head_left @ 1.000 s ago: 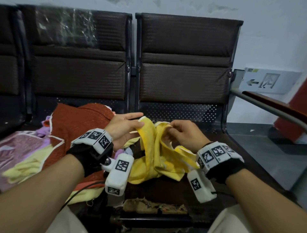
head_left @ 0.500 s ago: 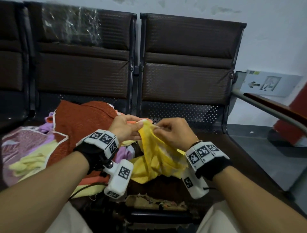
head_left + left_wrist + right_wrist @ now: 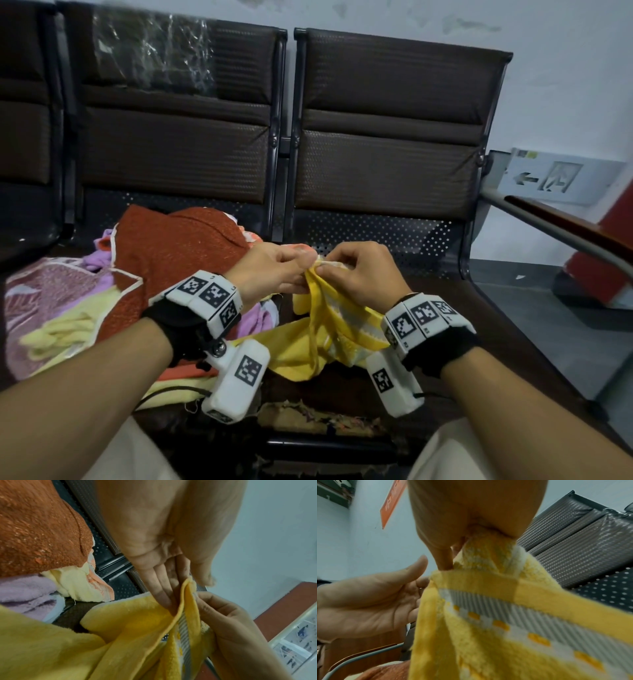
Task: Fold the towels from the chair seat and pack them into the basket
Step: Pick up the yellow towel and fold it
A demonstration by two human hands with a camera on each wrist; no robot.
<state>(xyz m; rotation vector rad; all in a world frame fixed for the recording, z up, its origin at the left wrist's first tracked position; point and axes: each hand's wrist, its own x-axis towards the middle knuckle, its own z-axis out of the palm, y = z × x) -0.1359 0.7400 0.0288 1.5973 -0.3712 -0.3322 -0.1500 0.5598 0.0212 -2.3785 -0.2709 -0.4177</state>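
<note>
A yellow towel [image 3: 308, 346] with a grey-striped, dotted band [image 3: 513, 615] hangs bunched over the dark chair seat [image 3: 479, 342]. My left hand [image 3: 301, 270] pinches its top edge between nearly straight fingers [image 3: 164, 591] and thumb. My right hand [image 3: 325, 269] meets it there and grips the gathered cloth in curled fingers [image 3: 443, 559]. The towel's lower part drapes onto the seat between my wrists. A heap of towels fills the seat to the left, with a rust one [image 3: 178, 250] on top. No basket shows in any view.
In the heap lie pink [image 3: 44, 291], lilac [image 3: 99, 260] and pale yellow [image 3: 61, 335] towels. Padded chair backs [image 3: 387, 137] stand behind. A wood-topped armrest [image 3: 565, 236] borders the right. The seat's front edge [image 3: 318, 418] is torn.
My hands have drawn together at the towel's top edge. The left hand, which lay flat beside the towel, now pinches it. The bunched cloth has risen a little.
</note>
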